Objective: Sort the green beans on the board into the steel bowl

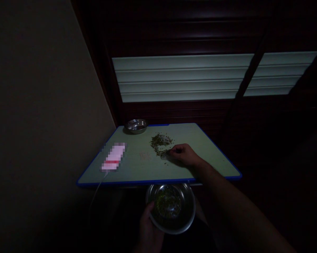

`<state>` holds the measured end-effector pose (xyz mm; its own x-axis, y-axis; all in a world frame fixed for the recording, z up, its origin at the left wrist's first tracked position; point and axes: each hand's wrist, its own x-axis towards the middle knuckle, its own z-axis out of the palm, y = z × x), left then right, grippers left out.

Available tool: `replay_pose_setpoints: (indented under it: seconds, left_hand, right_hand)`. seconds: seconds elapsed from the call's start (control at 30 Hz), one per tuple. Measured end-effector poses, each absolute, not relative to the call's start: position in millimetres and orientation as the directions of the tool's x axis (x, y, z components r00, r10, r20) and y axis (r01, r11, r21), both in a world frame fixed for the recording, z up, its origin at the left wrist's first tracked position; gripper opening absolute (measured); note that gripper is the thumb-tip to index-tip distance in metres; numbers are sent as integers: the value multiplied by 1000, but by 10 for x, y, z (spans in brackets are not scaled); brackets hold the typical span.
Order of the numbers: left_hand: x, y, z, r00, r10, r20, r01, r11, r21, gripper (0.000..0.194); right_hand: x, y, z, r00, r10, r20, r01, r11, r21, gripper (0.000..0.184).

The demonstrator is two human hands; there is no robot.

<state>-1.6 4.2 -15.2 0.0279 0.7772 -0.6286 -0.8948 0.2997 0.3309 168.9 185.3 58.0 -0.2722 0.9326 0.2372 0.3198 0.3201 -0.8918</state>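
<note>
My left hand (149, 219) grips the rim of a round metal bowl (186, 222), its thumb over the left side. The bowl is tilted toward me, just below the table's front edge, with small green beans or seeds (169, 203) in it. On the tabletop lies a loose, scattered pile of small dark-green and brownish beans or seeds (160, 140). At the pile's lower right edge is my right hand (184, 154), its fingers curled together in a pinch. What the fingertips hold, if anything, is too small and dark to make out.
A pale green table (211, 161) with a blue edge stands before me. A second, smaller metal bowl (136, 126) sits at its back left. A blurred-out phone-like device (113, 157) with a white cable (96, 191) lies at the left. Behind are dark wooden slatted panels (184, 77); a wall (47, 88) is on the left.
</note>
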Motion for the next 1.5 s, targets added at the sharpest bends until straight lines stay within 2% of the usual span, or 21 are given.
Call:
replay_pose_setpoints:
  seconds: [0.57, 0.9, 1.13, 1.5]
  left_hand:
    - [-19, 39, -166, 42, 779, -625, -895, 307, 323, 39]
    - [-28, 30, -199, 35, 792, -609, -895, 296, 333, 36]
    - [-21, 26, -171, 43, 792, -608, -895, 301, 329, 34]
    - [-25, 24, -202, 29, 800, -599, -899, 283, 334, 31]
  right_hand:
    - [1632, 1832, 619, -210, 945, 251, 426, 319, -846, 21]
    - [1655, 1863, 578, -201, 933, 298, 476, 359, -803, 22]
    - [1658, 1862, 595, -165, 947, 278, 508, 323, -798, 21]
    - [1714, 1895, 567, -159, 930, 331, 504, 365, -782, 20]
